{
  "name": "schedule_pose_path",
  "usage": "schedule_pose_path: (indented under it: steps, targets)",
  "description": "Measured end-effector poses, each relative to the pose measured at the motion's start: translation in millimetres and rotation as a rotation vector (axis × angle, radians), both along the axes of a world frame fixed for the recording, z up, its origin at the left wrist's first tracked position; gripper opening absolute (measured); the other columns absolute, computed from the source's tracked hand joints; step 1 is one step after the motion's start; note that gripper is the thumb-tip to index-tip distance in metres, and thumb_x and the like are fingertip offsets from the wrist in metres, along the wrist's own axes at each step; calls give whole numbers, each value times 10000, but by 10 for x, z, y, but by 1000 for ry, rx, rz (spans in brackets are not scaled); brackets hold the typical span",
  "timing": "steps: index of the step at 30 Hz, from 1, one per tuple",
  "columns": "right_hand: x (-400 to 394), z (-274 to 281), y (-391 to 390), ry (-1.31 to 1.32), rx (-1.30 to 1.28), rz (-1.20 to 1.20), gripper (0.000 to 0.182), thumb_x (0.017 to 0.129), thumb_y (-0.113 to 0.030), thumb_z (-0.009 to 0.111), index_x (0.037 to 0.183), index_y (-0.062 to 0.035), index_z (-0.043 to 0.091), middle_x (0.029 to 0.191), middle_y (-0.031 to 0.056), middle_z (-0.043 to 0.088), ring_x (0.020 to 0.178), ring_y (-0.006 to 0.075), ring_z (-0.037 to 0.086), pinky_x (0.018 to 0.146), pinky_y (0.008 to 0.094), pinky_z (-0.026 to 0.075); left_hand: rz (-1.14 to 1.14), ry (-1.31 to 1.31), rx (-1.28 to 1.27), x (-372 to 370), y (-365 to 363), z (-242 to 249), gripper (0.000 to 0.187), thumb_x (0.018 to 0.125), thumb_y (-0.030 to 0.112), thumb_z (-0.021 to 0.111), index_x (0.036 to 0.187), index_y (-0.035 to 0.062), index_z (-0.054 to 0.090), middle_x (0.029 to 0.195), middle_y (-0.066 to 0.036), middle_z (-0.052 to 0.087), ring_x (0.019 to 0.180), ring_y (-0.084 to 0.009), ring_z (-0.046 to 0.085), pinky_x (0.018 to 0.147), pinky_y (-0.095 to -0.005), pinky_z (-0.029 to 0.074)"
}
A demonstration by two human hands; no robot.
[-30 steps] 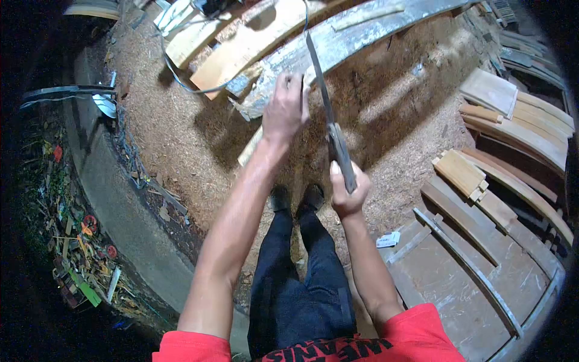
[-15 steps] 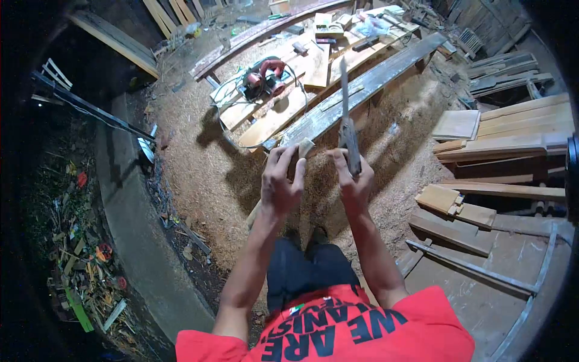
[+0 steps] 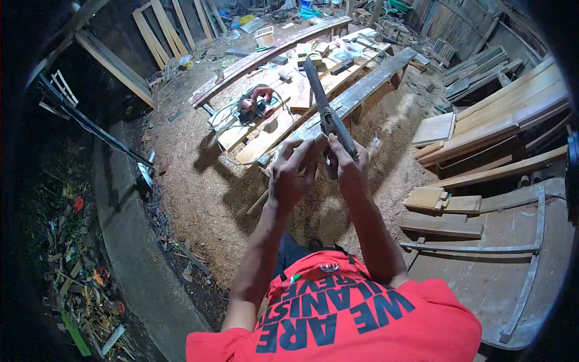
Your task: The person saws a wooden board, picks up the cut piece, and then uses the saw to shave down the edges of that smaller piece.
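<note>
My right hand (image 3: 351, 166) is closed around the dark wooden handle of a machete (image 3: 315, 84). Its broad dark blade points up and slightly left, away from me. My left hand (image 3: 292, 172) is closed on a wooden stick (image 3: 258, 203), whose lower end pokes out below the hand. The stick's upper end is by the right thumb, close against the machete's handle. Both hands are nearly touching, held in front of my body above the floor. Fingers hide most of the stick's middle.
Beyond my hands stands a low plank bench (image 3: 362, 90) beside boards carrying a red power saw (image 3: 256, 104) with a looped cable. Wood shavings (image 3: 193, 181) cover the floor. Stacked boards (image 3: 500, 130) and a panel (image 3: 500, 277) lie at right; a concrete strip (image 3: 129, 241) runs along the left.
The machete has tilted left, showing more of its blade's broad side. My hands have come together, with the stick's end now near the machete's handle. The camera view has shifted.
</note>
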State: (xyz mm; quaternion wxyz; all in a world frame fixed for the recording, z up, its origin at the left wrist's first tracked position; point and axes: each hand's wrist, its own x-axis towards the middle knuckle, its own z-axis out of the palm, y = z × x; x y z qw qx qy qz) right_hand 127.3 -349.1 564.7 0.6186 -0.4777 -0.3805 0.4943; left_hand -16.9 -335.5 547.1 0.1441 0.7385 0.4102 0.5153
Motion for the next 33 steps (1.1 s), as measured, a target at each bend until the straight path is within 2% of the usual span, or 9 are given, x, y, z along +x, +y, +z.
schedule_pose_path:
  steps: [2,5,9,13,17,20,23,29,33]
  targets:
    - [15,-7,44,6,15,-9,251,942,-280,633,794,-77,641,612,-73,497,532,27,411,477,210,290,0,-27,-12,39,40,14,332,802,14,716,1126,-32,657,1035,-179,650,907,-275,672,766,-337,542]
    - [6,-6,140,41,33,-41,265,939,-296,636,800,-71,645,625,-64,512,536,30,416,481,210,297,-83,-118,-72,59,180,13,328,824,67,706,1140,-2,657,992,-182,648,877,-320,670,758,-385,540]
    - [26,-101,325,41,74,-180,243,932,-266,653,858,-37,684,673,-56,554,551,26,413,493,210,297,-125,-159,-163,69,360,121,238,878,57,667,1103,-19,680,974,-151,676,847,-216,668,742,-310,523]
    - [42,-44,428,-84,147,-275,229,916,-226,679,937,1,704,735,-31,606,600,35,459,538,206,334,-198,-150,-195,4,658,52,165,920,103,629,1016,-19,686,823,-134,670,671,-192,635,611,-303,492]
    - [-70,-49,623,-150,242,-412,220,899,-192,703,953,21,701,794,-2,649,699,66,549,637,220,421,-330,-273,-380,-58,762,144,239,978,205,586,925,-2,693,696,-73,671,568,-107,613,518,-275,464]
    - [-167,70,658,-127,137,-392,204,890,-174,714,956,18,701,814,6,662,758,85,581,700,241,453,-396,-287,-375,-112,894,66,347,1010,283,531,930,-17,686,689,-47,663,495,-86,576,435,-242,432]
    - [-223,-44,767,-84,175,-383,195,899,-174,701,950,15,700,815,17,664,756,85,579,696,241,451,-445,-281,-481,-192,951,126,332,1014,266,524,934,-12,686,670,-38,647,491,-66,557,426,-239,422]
    - [-382,-112,748,19,125,-397,160,908,-171,681,940,-15,706,692,-56,575,581,30,477,524,198,350,-453,-249,-514,-314,1096,-30,331,1014,260,522,916,-7,691,662,-27,641,481,-56,538,428,-235,413]
    - [-486,-273,826,8,93,-408,163,904,-177,686,940,-20,706,655,-80,528,539,13,428,484,198,300,-361,-217,-467,-395,1137,-259,301,998,250,551,1001,-7,707,675,-27,653,497,-53,541,457,-235,427]
